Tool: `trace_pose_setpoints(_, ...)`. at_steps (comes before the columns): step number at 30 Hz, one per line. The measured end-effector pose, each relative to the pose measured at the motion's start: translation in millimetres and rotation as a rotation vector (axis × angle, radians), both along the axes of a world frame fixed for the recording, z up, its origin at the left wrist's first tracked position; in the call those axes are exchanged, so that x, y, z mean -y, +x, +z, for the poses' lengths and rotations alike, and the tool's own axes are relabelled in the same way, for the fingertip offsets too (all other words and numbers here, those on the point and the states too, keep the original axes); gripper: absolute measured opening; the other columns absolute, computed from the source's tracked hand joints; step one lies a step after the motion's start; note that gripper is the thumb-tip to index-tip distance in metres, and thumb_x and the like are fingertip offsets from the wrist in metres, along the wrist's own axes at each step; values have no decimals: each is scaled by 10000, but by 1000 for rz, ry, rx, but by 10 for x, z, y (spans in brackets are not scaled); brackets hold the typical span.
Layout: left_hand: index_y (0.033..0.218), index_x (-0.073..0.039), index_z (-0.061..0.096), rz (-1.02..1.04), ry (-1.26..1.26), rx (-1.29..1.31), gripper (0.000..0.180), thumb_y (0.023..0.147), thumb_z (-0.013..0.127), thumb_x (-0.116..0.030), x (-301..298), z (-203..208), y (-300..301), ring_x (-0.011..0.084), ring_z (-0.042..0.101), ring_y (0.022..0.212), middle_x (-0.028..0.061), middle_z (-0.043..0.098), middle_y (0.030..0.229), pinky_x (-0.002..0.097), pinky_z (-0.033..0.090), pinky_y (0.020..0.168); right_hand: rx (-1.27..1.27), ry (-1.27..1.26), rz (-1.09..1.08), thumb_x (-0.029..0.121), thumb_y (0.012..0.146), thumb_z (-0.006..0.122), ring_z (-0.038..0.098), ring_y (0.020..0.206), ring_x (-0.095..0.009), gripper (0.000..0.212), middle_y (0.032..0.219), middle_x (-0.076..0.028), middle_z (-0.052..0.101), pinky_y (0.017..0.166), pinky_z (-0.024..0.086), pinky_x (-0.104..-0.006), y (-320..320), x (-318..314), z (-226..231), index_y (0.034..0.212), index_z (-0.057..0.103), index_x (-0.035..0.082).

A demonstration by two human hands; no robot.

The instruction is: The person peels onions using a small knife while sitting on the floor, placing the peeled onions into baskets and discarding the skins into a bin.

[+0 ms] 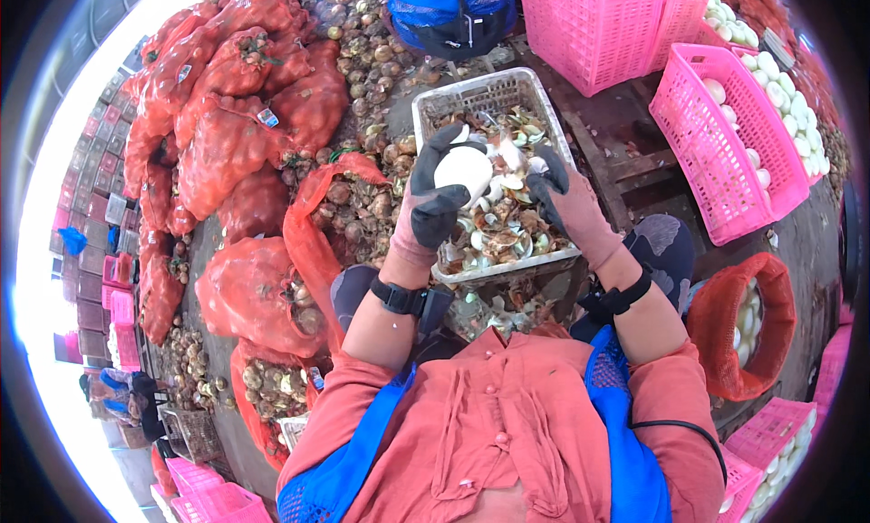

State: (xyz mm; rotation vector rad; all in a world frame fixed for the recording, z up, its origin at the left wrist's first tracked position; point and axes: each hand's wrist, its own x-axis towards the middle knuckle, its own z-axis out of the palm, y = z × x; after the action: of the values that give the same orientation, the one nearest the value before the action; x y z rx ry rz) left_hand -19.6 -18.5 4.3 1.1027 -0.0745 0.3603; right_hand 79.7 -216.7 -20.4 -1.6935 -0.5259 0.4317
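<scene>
Coral-pink shirt cloth (553, 396) filled the near part of my head view at six o'clock, flanked by blue straps (630, 450). Past it, towards one o'clock, I had a white plastic crate (507, 266) heaped with onion skins and pale trimmings (521, 222). Over its left side was the peeled white onion (462, 171), just above the centre of my picture. The left hand (422, 188) gripped it, with dark gloved digits against its upper and lower edges. The right hand (569, 197) stood apart from the onion at two o'clock, its fingers loosely curled; a pale scrap (537, 165) showed by the fingertips, but I could not tell whether they gripped it.

Unpeeled onions (372, 79) lay loose at eleven o'clock, beside full red mesh sacks (231, 151) at ten. Farther out at two o'clock stood a pink crate (693, 151) with peeled onions (763, 177) in it.

I judged the step in hand to be late peeling, since the onion's visible face was smooth and white. To my mind the next move called for turning it to check the hidden side, the right hand ready to clear any skin.
</scene>
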Motion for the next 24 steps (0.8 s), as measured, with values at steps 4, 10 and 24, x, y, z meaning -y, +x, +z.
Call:
trace_pose_setpoints(4, 1432, -26, 382, -5, -3, 3, 891, 638, 754, -185, -12, -5, 0, 289, 629, 1082, 172, 596, 1235, 394, 545, 911, -140, 227, 227, 35, 932, 554, 570, 854, -78, 554, 1129, -51, 657, 749, 491, -242, -273, 13, 385, 1468, 431, 96)
trace_pose_setpoints(10, 1442, 17, 341, -3, -29, 18, 962, 660, 840, -237, 56, 21, 11, 210, 565, 1155, 110, 547, 1282, 338, 484, 976, 391, 75, 163, -34, 896, 557, 598, 1081, -104, 574, 1289, -166, 614, 943, 461, -293, -383, -99, 332, 1451, 434, 43)
trace_pose_setpoints(24, 1460, -6, 355, -28, -210, -113, 764, 765, 644, -138, 222, -95, 56, 261, 550, 1218, 129, 540, 1339, 393, 444, 1046, 743, -330, -2, 20, 814, 653, 649, 989, -370, 466, 1116, -208, 646, 855, 523, -409, -377, -84, 383, 1273, 577, 24)
